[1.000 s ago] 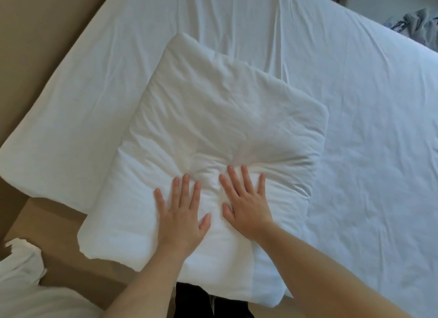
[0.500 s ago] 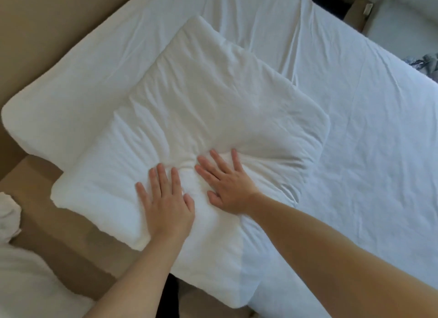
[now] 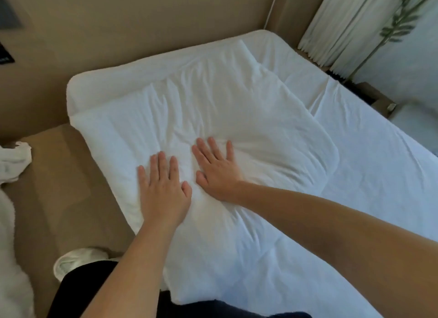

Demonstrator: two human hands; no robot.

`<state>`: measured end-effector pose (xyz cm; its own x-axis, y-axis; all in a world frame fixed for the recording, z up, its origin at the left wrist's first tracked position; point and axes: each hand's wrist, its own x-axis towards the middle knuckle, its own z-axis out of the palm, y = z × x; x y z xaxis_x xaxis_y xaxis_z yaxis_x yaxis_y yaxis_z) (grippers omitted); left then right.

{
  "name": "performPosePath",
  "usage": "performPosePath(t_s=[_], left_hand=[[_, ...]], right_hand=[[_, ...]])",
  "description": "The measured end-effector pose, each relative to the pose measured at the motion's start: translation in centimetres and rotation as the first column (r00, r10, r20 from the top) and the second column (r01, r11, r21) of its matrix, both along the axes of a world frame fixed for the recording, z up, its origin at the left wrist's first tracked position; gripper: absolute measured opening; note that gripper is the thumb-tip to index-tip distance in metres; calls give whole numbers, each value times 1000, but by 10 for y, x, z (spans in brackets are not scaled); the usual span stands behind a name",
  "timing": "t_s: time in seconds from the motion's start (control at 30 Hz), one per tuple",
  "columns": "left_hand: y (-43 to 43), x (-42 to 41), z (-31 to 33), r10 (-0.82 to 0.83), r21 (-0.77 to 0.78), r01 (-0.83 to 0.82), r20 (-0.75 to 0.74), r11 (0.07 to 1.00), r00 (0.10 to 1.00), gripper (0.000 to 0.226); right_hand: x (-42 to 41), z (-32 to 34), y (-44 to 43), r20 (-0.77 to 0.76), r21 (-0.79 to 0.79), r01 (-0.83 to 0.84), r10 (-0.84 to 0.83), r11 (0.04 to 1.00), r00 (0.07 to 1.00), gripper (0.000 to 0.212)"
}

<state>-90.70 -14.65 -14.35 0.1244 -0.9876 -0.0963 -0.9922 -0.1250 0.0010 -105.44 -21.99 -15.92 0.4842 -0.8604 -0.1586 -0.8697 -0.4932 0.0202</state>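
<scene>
Two hands, one pillow. Left hand (image 3: 163,189) and right hand (image 3: 216,170) lay flat, side by side, fingers straight and slightly spread, pressing a dent into the white pillow (image 3: 248,113). The pillow was wrinkled and lay at the head corner of the mattress (image 3: 369,166). Crumpled cloth (image 3: 14,161) far left; curtain (image 3: 336,26) far right.

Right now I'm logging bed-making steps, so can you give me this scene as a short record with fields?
work: pressing a pillow flat
pillow state: white, creased, dented where pressed
pillow place: on the bed sheet, near the wall end
left hand: flat on the pillow, fingers straight
right hand: flat beside it, fingers spread
floor: crumpled white cloth at left
</scene>
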Motion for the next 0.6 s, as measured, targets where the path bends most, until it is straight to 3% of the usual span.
performPosePath(t_s=[0.23, 0.37, 0.5, 0.6], left_hand=[[0, -17, -41, 248, -115, -252, -47, 961, 968, 64], [7, -69, -24, 419, -87, -424, -62, 902, 906, 65], [9, -123, -15, 389, -137, -381, 39, 914, 920, 67], [14, -112, -22, 419, -165, -404, 66, 900, 906, 67]], right_hand=[[6, -28, -18, 114, -126, -198, 212, 972, 971, 65], [-27, -12, -18, 153, -55, -306, 311, 950, 938, 61], [-71, 0, -44, 89, -97, -421, 429, 902, 899, 58], [-107, 8, -74, 8, -173, -405, 412, 898, 911, 58]])
